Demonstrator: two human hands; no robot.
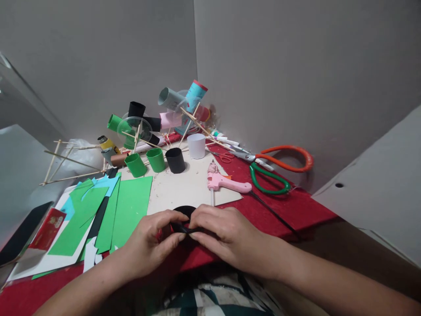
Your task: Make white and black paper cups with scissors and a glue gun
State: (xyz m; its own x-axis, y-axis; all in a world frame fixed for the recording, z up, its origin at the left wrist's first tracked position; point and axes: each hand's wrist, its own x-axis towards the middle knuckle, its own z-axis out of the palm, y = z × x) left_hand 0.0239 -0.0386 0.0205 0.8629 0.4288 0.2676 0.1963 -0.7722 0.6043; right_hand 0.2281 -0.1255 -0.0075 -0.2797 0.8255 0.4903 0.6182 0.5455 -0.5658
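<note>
Between my hands, near the table's front edge, is a black paper strip curled into a ring (184,212). My left hand (157,232) pinches its near side between thumb and index finger. My right hand (219,229) pinches the same side just to the right, fingertips almost touching the left ones. The fingers hide part of the near edge. Beyond the hands a pink glue gun (221,181) lies on its side. Farther back stand a black paper tube (175,160), two green paper tubes (155,160) and a white paper tube (196,146).
Green paper sheets (131,210) and scraps lie at left, beside a red packet (48,228). Scissors with orange and green handles (272,169) rest at right. Stick frames (72,164) and wheel-like models with paper tubes (134,127) stand behind, near the grey walls. A black cord (276,216) trails right.
</note>
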